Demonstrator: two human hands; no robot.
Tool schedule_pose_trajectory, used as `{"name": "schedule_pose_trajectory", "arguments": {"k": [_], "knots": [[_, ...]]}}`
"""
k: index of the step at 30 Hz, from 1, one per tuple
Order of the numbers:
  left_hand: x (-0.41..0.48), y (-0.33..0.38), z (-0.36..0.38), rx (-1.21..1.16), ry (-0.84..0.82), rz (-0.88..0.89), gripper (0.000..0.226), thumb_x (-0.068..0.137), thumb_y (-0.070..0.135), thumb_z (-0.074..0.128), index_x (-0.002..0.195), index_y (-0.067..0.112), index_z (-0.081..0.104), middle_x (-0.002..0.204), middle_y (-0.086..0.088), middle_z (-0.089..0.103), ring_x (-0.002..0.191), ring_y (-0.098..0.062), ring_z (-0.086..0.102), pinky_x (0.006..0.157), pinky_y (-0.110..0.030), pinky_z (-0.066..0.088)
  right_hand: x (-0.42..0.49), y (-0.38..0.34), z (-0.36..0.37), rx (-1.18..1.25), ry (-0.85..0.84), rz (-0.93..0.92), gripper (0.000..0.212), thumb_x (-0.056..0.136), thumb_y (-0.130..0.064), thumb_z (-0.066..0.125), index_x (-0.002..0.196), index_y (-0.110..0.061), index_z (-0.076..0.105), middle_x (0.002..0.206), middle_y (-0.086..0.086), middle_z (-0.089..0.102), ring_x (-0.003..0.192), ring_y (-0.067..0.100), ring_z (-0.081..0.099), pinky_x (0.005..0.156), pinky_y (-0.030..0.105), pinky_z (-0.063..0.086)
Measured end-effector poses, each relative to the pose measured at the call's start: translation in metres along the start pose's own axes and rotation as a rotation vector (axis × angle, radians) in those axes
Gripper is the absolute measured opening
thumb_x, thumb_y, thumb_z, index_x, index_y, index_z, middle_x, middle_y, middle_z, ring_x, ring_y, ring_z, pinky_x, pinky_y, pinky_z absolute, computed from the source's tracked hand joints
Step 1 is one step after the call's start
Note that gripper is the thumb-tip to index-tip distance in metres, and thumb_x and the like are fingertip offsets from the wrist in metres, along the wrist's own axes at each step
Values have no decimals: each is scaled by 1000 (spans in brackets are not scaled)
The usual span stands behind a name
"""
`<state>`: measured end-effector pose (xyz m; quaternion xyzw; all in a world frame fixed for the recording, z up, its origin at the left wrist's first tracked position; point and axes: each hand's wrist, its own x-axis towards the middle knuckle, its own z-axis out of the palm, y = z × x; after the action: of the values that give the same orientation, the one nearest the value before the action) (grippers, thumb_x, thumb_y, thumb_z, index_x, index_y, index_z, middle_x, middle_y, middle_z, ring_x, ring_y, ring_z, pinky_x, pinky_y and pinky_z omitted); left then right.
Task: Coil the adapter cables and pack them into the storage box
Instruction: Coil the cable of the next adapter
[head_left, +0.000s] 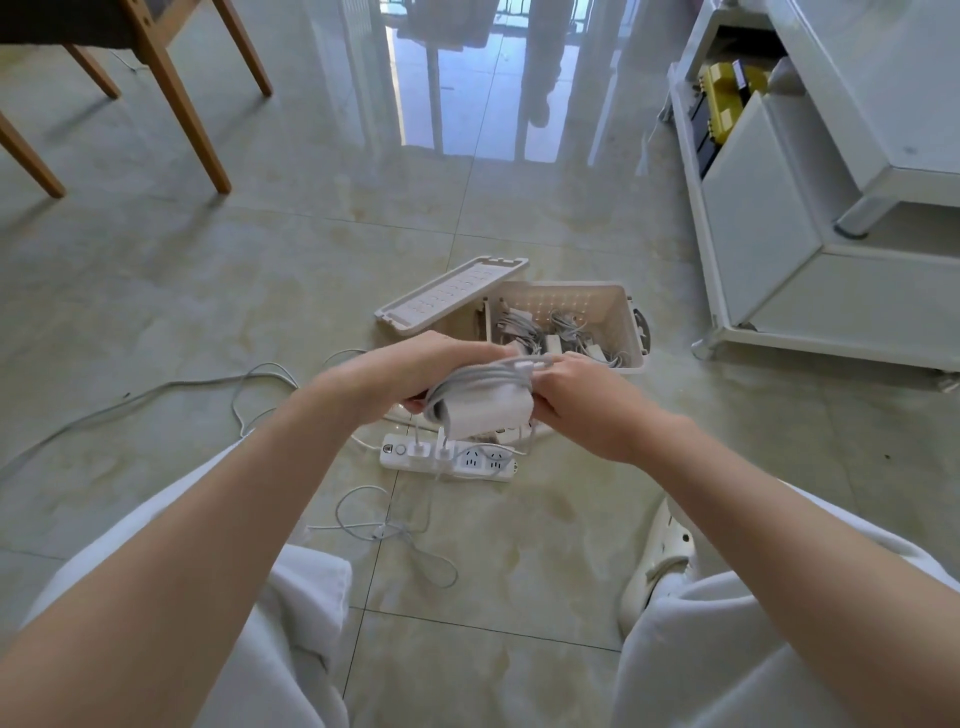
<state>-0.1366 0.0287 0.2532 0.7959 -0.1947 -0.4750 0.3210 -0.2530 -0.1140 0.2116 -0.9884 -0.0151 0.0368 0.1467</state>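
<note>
- Floor (519, 208): glossy hard tile. Risk of a cracked casing or sprung coil on a drop, through a slack or shifting grip.
- Box (631, 338): open on the floor, just beyond the hands, with several wound adapters inside. Lid (452, 291) propped against its left side. Risk of the new bundle catching the rim or tangling with the heap inside, if dropped in rather than placed.
- Strip (467, 462): flat on the floor beneath the hands, two plugs seated. Link between those leads and the held unit not determinable. If joined, risk of a jerk on the strip when carrying to the box.
- Loose cables (395, 530): sprawled uncoiled on the floor between the knees and off to the left. Risk of a snag under a knee or foot when leaning forward.
- Adapter (491, 410): white block, held in the air above the strip and short of the box, not yet packed.
- Cable (478, 376): grey, wound in several turns round the adapter. Risk of unwinding if the tail is let go untucked.
- Left hand (410, 369): fingers (467, 353) curled over the top of the adapter, clamping the turns against the casing. Thumb mostly hidden.
- Right hand (587, 405): fingertips pressed together at the block's upper right corner, pinching the cable's end.
</note>
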Motion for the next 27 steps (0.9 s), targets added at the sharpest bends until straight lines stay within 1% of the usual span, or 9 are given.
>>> {"name": "schedule_pose_trajectory", "arguments": {"k": [3,5,7,11,14,17,20,24,27], "knots": [[-1,-2,-4,154,-20,25,45,74,62,60,81,19,71,63,-2,54,55,-18,47,48,-21,33,-2,1,-2,-14,30,-9,34,96,-33,40,95,-10,64,94,3,63,92,19,50,76,26,34],[-1,-6,-8,202,-46,56,68,59,74,61,89,14,73,73,-7,50,67,-19,42,54,-27,30,-2,3,-2,-15,62,-8,34,94,-36,42,95,-10,64,92,0,64,88,17,48,70,22,28],[1,-11,-11,278,-27,78,78,52,84,59,81,11,68,73,-5,49,66,-18,42,61,-30,31,0,0,-2,-12,100,-1,33,94,-38,44,84,-11,59,82,-1,60,78,16,42,68,22,23],[9,-18,-10,561,172,118,56,83,70,41,69,17,49,65,3,50,57,-14,44,57,-29,30,1,-7,-1,-42,150,98,32,97,-40,38,80,-17,53,73,1,54,65,21,44,57,28,26],[9,-17,-6,771,298,142,52,89,69,30,82,23,54,74,5,56,67,-11,50,55,-29,32,2,-9,-1,-91,173,127,32,98,-38,37,90,-16,58,73,0,57,61,19,45,46,24,22],[9,-17,-5,890,343,157,52,92,66,25,99,22,53,78,5,54,75,-16,52,56,-30,32,3,-10,-1,-102,201,135,31,98,-36,37,96,-16,60,80,1,65,69,23,59,52,28,31],[13,-22,-2,1008,431,188,53,95,59,19,109,17,47,83,0,56,76,-20,52,58,-32,35,3,-14,0,-40,222,154,28,98,-32,39,99,-16,62,80,1,67,70,21,62,56,27,36],[15,-24,2,1016,542,169,47,100,48,16,117,10,37,101,-11,64,89,-28,57,60,-34,32,2,-20,-3,64,239,170,27,98,-30,42,99,-15,64,76,1,66,67,19,60,58,28,42],[15,-22,4,879,577,92,41,102,42,17,117,7,33,105,-15,62,82,-28,52,62,-36,32,-2,-26,-1,129,268,119,31,100,-30,35,98,-15,62,75,1,67,65,20,61,57,29,44]]}}
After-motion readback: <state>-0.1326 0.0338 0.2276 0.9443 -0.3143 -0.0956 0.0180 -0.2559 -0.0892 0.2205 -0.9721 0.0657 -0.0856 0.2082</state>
